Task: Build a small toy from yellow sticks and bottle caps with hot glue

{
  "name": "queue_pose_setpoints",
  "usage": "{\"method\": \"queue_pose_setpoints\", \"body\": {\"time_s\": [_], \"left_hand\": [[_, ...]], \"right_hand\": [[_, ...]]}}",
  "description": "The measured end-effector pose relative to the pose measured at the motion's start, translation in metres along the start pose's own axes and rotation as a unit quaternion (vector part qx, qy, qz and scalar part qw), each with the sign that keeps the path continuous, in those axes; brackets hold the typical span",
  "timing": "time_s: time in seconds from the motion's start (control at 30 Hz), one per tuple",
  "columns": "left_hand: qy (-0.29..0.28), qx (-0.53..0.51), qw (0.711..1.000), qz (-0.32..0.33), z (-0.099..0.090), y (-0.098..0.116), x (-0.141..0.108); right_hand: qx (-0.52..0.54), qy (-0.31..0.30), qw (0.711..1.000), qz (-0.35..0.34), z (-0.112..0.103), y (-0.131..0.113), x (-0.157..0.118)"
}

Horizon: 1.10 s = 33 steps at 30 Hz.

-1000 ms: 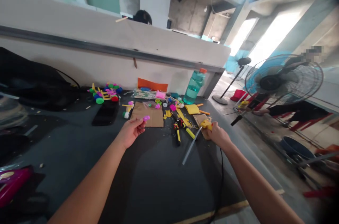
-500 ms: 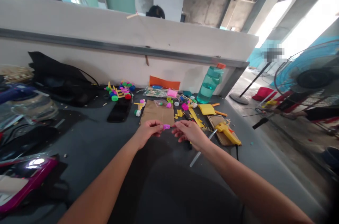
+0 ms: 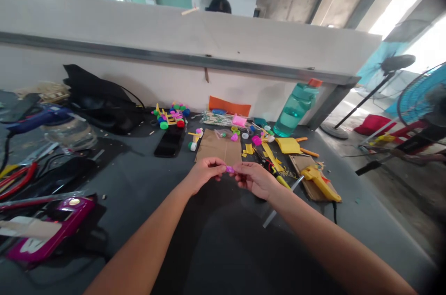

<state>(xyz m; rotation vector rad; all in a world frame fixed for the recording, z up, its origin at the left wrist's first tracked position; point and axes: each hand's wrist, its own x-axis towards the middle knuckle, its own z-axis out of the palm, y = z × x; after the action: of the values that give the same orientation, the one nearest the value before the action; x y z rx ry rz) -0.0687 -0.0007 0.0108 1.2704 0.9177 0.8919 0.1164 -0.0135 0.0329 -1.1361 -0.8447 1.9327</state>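
Just past the middle of the desk, a small purple piece sits between my two hands, its exact kind too small to make out. My left hand pinches one end between thumb and fingertips. At the other end, the fingers of my right hand are closed and touch the piece, partly covering it. Behind my hands lies a flat sheet of brown cardboard. To the right are a yellow glue gun on cardboard and a clear stick by my right forearm.
A phone lies left of the cardboard, near colourful bottle-cap models. A teal water bottle, yellow foam-like pieces and loose caps stand or lie behind. A magenta device and red-handled tool are at left.
My right hand has come in to the purple piece, closing the small gap between its fingers and the piece. The whole view has shifted slightly as the head turned left.
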Motion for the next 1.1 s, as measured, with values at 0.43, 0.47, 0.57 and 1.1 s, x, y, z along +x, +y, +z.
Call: {"method": "queue_pose_setpoints", "body": {"time_s": [0.43, 0.47, 0.57, 1.1], "left_hand": [[0.423, 0.448, 0.783, 0.078, -0.063, -0.011, 0.017], [0.409, 0.471, 0.779, 0.066, -0.065, -0.014, 0.021], [0.385, 0.509, 0.768, 0.053, -0.066, -0.022, 0.029], [0.23, 0.147, 0.959, 0.083, -0.064, -0.013, 0.016]], "right_hand": [[0.067, 0.047, 0.996, -0.044, -0.017, -0.021, 0.014], [0.068, 0.047, 0.996, -0.045, -0.019, -0.021, 0.014], [0.066, 0.044, 0.996, -0.05, -0.023, -0.02, 0.014], [-0.115, 0.088, 0.95, -0.277, -0.028, -0.046, -0.004]]}}
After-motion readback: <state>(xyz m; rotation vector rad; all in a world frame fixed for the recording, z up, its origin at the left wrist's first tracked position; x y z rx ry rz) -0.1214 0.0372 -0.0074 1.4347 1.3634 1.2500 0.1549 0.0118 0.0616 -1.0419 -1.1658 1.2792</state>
